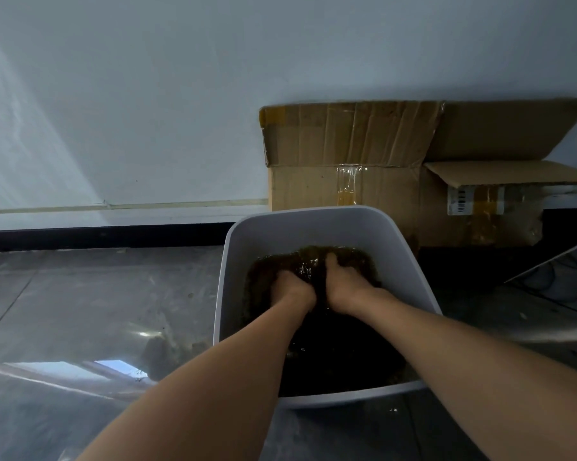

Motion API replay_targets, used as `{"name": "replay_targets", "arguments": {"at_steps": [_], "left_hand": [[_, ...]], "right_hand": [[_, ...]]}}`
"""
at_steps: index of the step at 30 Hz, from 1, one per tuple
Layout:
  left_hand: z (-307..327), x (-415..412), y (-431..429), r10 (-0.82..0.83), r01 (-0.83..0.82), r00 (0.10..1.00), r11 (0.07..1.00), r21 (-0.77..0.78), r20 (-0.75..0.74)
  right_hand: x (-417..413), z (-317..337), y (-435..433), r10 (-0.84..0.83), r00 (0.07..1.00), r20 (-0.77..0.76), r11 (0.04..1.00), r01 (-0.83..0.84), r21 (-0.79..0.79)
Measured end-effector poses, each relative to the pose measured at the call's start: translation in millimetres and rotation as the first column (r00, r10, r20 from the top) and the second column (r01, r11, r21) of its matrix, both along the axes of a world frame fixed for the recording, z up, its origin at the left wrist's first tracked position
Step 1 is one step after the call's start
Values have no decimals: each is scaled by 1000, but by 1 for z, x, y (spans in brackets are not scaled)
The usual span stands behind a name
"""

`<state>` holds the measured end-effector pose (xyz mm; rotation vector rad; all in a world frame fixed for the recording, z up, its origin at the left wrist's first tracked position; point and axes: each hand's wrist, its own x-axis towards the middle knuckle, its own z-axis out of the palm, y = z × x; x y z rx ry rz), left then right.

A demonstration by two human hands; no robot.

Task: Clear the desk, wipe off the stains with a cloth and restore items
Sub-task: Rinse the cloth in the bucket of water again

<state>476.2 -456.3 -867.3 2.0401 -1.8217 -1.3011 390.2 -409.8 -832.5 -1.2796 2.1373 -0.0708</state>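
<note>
Two hands, left [292, 289] and right [347, 284], in one white tub [233, 261] holding one dark cloth [356, 257]; behind, cardboard [347, 181], one box or two, unclear, with one barcode label [460, 201].

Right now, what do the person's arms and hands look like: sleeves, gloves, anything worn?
No sleeves show: the left forearm and right forearm are bare to the frame edge. The left hand and right hand are ungloved, with no watch or bracelet at the wrists. The fingers are sunk in dark water, so rings cannot be told.
</note>
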Motion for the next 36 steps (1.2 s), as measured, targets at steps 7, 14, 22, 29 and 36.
{"name": "replay_targets", "arguments": {"at_steps": [7,14,22,29,36], "left_hand": [[2,-2,6,-46,111,972,955,276,-231],[15,0,-3,504,-224,684,833,506,-527],[23,-3,3,396,-224,768,902,369,-503],[-11,2,-6,105,-86,985,987,134,-136],[0,-5,2,246,-61,878,909,411,-412]], "right_hand": [[8,-11,-8,-150,982,112,989,148,26],[28,19,-6,-360,881,307,898,416,-141],[-10,9,1,-200,978,54,972,205,-111],[-6,-9,-2,117,986,-120,981,-96,171],[6,1,0,-241,932,273,965,259,-35]]}}
